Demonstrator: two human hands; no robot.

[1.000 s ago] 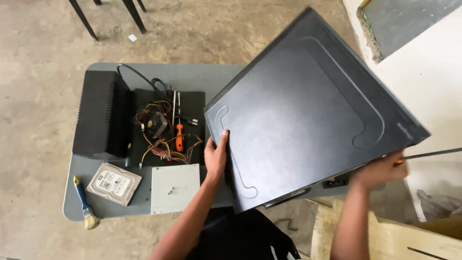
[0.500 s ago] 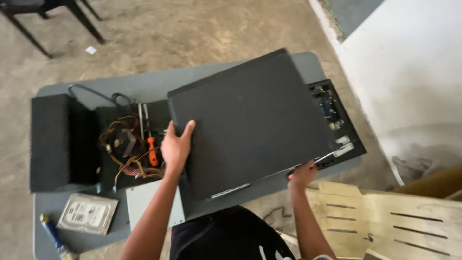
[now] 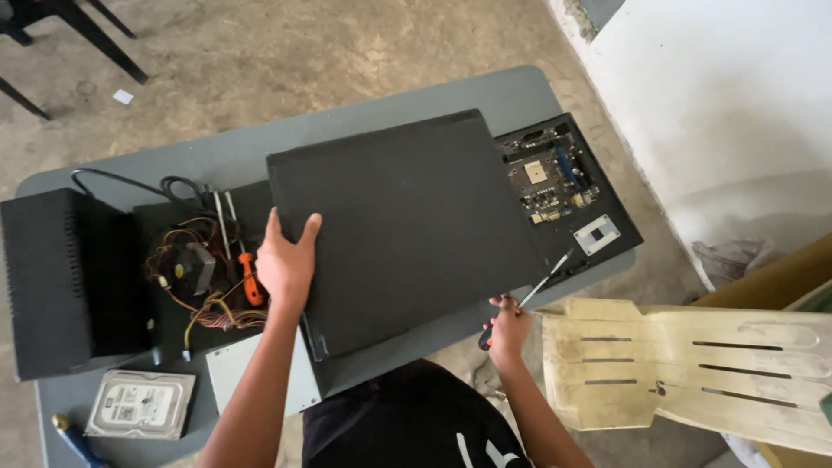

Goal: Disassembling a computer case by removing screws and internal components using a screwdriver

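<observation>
A large black case side panel [image 3: 407, 225] lies nearly flat over the open computer case [image 3: 598, 217] on the grey table [image 3: 217, 156]. My left hand [image 3: 286, 260] grips the panel's left edge, thumb on top. My right hand [image 3: 507, 325] is at the panel's near right corner, closed around a screwdriver [image 3: 537, 290] whose shaft points up and right toward the case. The motherboard [image 3: 550, 178] shows at the uncovered right end of the case.
A black box [image 3: 65, 277], a power supply with loose wires [image 3: 195, 277], an orange-handled screwdriver [image 3: 250, 277], a hard drive [image 3: 139, 406] and a pale optical drive [image 3: 230, 373] lie left. A cream plastic chair [image 3: 693, 364] stands right. A white wall [image 3: 737, 95] rises beyond.
The panel, held up tilted a second ago, has come down nearly flat onto the case. Both hands moved down with it.
</observation>
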